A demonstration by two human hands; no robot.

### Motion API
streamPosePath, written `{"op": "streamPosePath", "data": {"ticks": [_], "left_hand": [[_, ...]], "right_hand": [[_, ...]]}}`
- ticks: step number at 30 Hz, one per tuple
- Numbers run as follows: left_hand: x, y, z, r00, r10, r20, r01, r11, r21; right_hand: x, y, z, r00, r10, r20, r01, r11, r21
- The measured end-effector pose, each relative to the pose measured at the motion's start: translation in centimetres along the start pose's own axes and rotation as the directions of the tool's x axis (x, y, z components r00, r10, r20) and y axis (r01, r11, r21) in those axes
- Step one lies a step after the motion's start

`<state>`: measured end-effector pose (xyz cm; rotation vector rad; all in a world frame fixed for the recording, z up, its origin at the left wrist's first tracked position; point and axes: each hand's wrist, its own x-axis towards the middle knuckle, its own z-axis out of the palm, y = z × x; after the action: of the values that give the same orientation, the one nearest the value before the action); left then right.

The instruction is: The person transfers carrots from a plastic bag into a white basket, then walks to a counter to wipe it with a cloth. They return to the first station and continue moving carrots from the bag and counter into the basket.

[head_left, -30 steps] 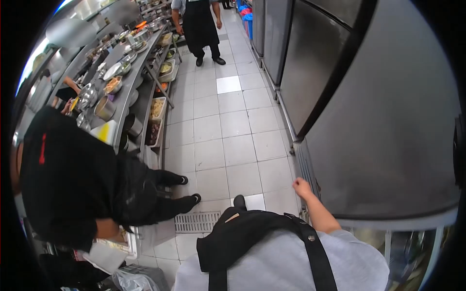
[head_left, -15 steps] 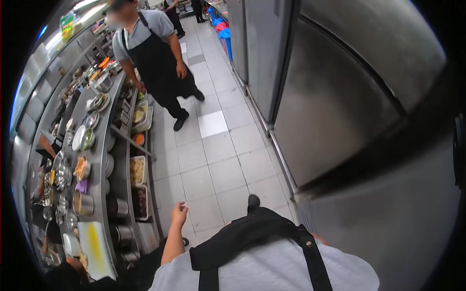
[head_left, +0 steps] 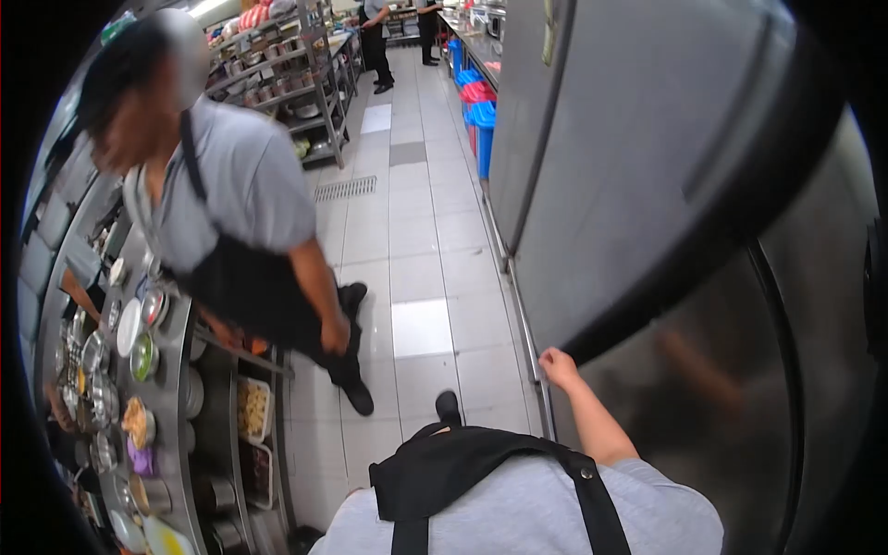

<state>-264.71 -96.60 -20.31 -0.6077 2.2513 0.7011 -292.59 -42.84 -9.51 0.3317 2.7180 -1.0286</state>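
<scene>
My right hand (head_left: 558,366) is beside the stainless steel fridge doors (head_left: 610,176), close to their lower edge. Its fingers are curled together, and nothing shows in them. Whether it touches the metal I cannot tell. My left hand is out of view. My black apron (head_left: 490,453) and grey shirt fill the bottom of the picture.
A co-worker in a black apron (head_left: 250,287) stands close at the left, beside a steel counter (head_left: 171,407) with bowls and pots. Food trays (head_left: 254,410) sit on its lower shelf. Blue bins (head_left: 483,129) line the right side farther up the tiled aisle (head_left: 416,240). More people stand far back.
The co-worker is much nearer and lower in view. My left hand has dropped out of sight, and my right hand has appeared by the fridge. The view has tilted up along the aisle.
</scene>
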Motion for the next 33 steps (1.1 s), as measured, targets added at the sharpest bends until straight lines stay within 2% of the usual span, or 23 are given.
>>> {"op": "streamPosePath", "data": {"ticks": [2, 4, 5, 6, 7, 8, 10, 12, 13, 15, 16, 17, 19, 20, 21, 22, 24, 27, 30, 31, 33], "left_hand": [[7.1, 5.7, -4.3, 0.993, 0.103, -0.06, -0.105, 0.994, -0.041], [14.7, 14.2, -9.0, 0.956, 0.265, -0.127, -0.277, 0.957, -0.083], [18.1, 19.3, -11.4, 0.94, 0.308, -0.144, -0.325, 0.939, -0.113], [18.2, 27.1, -15.8, 0.934, 0.339, -0.113, -0.347, 0.936, -0.056], [19.6, 33.0, -19.0, 0.932, 0.356, -0.073, -0.359, 0.932, -0.042], [21.6, 38.3, -21.5, 0.905, 0.42, -0.073, -0.424, 0.904, -0.055], [26.9, 47.0, -25.8, 0.854, 0.517, -0.058, -0.519, 0.854, -0.035], [31.7, 54.1, -30.1, 0.807, 0.586, -0.067, -0.586, 0.81, 0.031], [34.4, 56.0, -31.2, 0.808, 0.581, -0.098, -0.579, 0.814, 0.049], [40.5, 59.0, -34.5, 0.796, 0.577, -0.185, -0.573, 0.816, 0.079], [43.0, 60.2, -35.7, 0.851, 0.485, -0.202, -0.483, 0.873, 0.062], [44.8, 59.2, -36.4, 0.907, 0.37, -0.204, -0.367, 0.929, 0.052], [48.9, 57.2, -37.2, 0.954, 0.235, -0.186, -0.22, 0.971, 0.096], [50.1, 55.6, -37.5, 0.978, 0.167, -0.128, -0.16, 0.985, 0.065], [51.1, 54.7, -38.1, 0.993, 0.097, -0.066, -0.095, 0.995, 0.034], [51.2, 54.0, -38.8, 0.996, 0.067, -0.064, -0.065, 0.998, 0.021], [51.3, 53.0, -40.3, 0.999, 0.0, -0.054, 0.0, 1.0, -0.002], [54.8, 53.8, -43.0, 0.992, -0.121, -0.047, 0.12, 0.992, -0.036], [61.3, 55.7, -48.2, 0.975, -0.215, -0.06, 0.212, 0.976, -0.052], [64.0, 56.7, -50.4, 0.969, -0.236, -0.07, 0.232, 0.971, -0.059], [70.7, 59.8, -55.7, 0.961, -0.258, -0.102, 0.25, 0.964, -0.089]], "right_hand": [[4.5, 1.6, 1.0, 0.996, 0.079, 0.038, -0.077, 0.995, -0.064], [7.8, 3.7, 1.8, 0.976, 0.11, 0.188, -0.067, 0.973, -0.22], [9.1, 6.0, 2.8, 0.974, 0.115, 0.194, -0.062, 0.964, -0.259], [10.5, 8.2, 3.5, 0.973, 0.116, 0.201, -0.053, 0.955, -0.293], [10.6, 7.6, 2.6, 0.968, 0.154, 0.201, -0.095, 0.957, -0.274], [11.4, 7.0, 1.6, 0.915, 0.292, 0.278, -0.199, 0.927, -0.32], [14.1, 10.4, 2.4, 0.775, 0.437, 0.456, -0.339, 0.897, -0.283], [19.1, 9.0, 2.0, 0.694, 0.553, 0.461, -0.529, 0.826, -0.195], [21.2, 5.5, 0.2, 0.669, 0.625, 0.403, -0.631, 0.764, -0.137], [30.5, 3.7, -2.2, 0.764, 0.559, 0.323, -0.524, 0.829, -0.194], [37.0, 4.5, -2.1, 0.854, 0.405, 0.327, -0.305, 0.898, -0.317], [40.6, 4.8, -1.2, 0.894, 0.248, 0.373, -0.074, 0.902, -0.424], [51.6, -0.3, -2.6, 0.928, 0.287, 0.236, -0.268, 0.957, -0.108], [56.1, -5.6, -4.7, 0.957, 0.207, 0.204, -0.156, 0.958, -0.242], [62.1, -6.2, -3.3, 0.958, 0.225, 0.177, -0.208, 0.972, -0.111], [67.1, -9.3, -4.4, 0.975, 0.068, 0.211, -0.039, 0.99, -0.137], [77.4, -14.7, -5.1, 0.948, 0.03, 0.318, -0.023, 0.999, -0.024], [89.0, -26.3, -8.6, 0.963, 0.028, 0.268, -0.056, 0.994, 0.096], [100.7, -30.2, -7.8, 0.987, -0.04, 0.155, 0.032, 0.998, 0.048], [103.7, -31.1, -7.4, 0.985, -0.011, 0.173, 0.012, 1.0, -0.003], [107.7, -32.2, -7.0, 0.966, 0.038, 0.257, -0.043, 0.999, 0.012]]}}
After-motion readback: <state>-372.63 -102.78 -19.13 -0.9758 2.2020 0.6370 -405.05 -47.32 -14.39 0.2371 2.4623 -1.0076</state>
